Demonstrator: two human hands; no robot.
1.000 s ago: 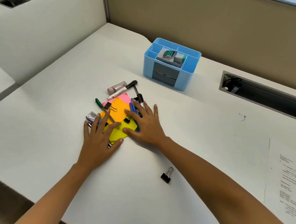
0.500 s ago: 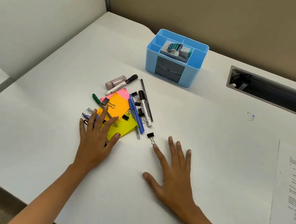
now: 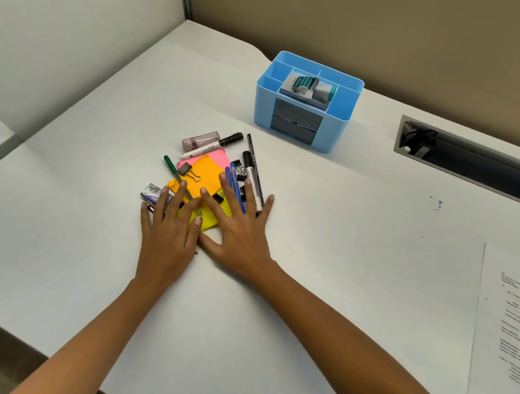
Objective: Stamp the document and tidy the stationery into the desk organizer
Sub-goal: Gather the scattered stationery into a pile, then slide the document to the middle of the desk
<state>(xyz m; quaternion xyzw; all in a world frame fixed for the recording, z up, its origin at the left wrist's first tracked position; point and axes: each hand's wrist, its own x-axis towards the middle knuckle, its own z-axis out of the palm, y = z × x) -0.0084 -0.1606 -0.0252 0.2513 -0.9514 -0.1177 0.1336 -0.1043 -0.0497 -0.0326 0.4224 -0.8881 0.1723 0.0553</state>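
Both hands down flat, fingers spread wide, gripping nothing! The left hand presses on the sticky notes, and the right hand lies across the blue pens at mid-frame. The blue organizer stands beyond, upper centre. The document lies at the right edge.

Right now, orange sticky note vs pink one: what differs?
The orange sticky note lies on top, mostly exposed; the pink sticky note sits beneath it, only its far strip showing. A binder clip rests its wire loops on the orange sticky note; a white marker lies along the pink sticky note's far edge. Both lie flat on the desk.
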